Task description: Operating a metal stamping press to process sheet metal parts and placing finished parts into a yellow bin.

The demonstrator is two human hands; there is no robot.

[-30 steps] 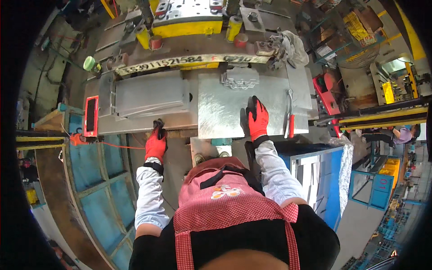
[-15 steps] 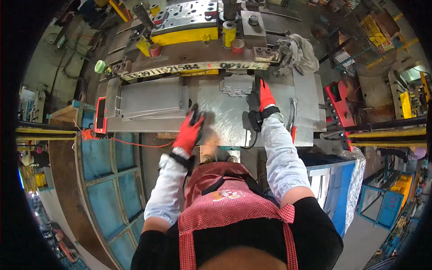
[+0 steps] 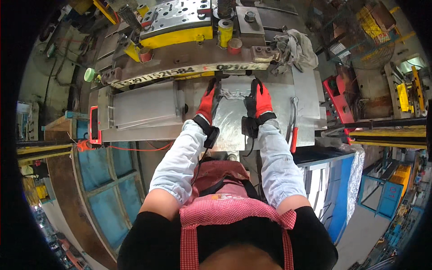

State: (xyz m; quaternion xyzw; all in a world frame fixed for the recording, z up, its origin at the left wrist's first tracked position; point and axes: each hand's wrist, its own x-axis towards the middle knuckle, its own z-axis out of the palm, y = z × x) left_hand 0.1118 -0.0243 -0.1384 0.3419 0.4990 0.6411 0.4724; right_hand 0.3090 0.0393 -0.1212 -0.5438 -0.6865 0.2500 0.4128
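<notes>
A small stack of notched grey sheet-metal pieces (image 3: 236, 86) lies on a bright metal plate (image 3: 228, 128) in front of the press die. On its left side is my left hand (image 3: 208, 102) in a red and black glove, fingers stretched forward along the stack's edge. My right hand (image 3: 262, 100), gloved alike, lies along the right side with its fingers extended. The stack sits between the two palms; contact on the inner sides is partly hidden. Both wrists carry black straps with small black boxes.
Flat metal sheets (image 3: 144, 105) are piled at the left, beside a red-framed device (image 3: 94, 125). A red-handled wrench (image 3: 294, 126) lies right of my right hand. Behind stand the die with its yellow block (image 3: 177, 38) and a grey rag (image 3: 294, 49). A red bracket (image 3: 339, 101) is at the right.
My left hand has moved forward and right from the plate's near left edge to the stack's left side. My right hand stays at the stack's right side.
</notes>
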